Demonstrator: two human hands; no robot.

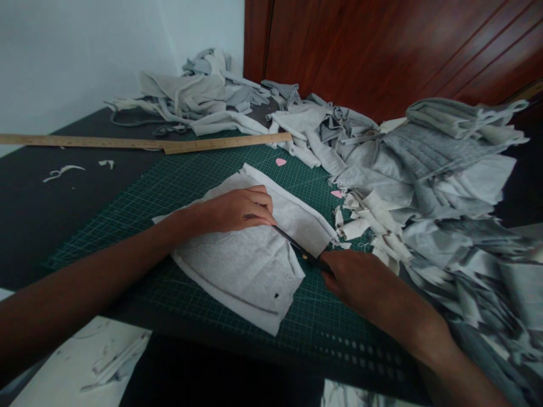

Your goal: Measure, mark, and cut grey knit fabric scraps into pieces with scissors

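A light grey piece of fabric [237, 260] lies on the green cutting mat [169, 181], with a dark spot near its front corner and a slit opened along its right side. My left hand [250, 206] presses on its middle, fingers closed together and pinching the cloth. In my right hand [348, 277] is a pair of dark scissors [294, 244], their handles hidden by my fingers. The blades point up and left into the slit, and their tips end right by my left fingertips.
A wooden ruler [229, 143] lies across the back of the mat. Heaped grey fabric [352, 152] covers the back and right, with small scraps [369, 217] beside the mat. Pink chalk pieces [280, 161] lie behind the cloth. A white wall and a wooden door [382, 51] stand behind.
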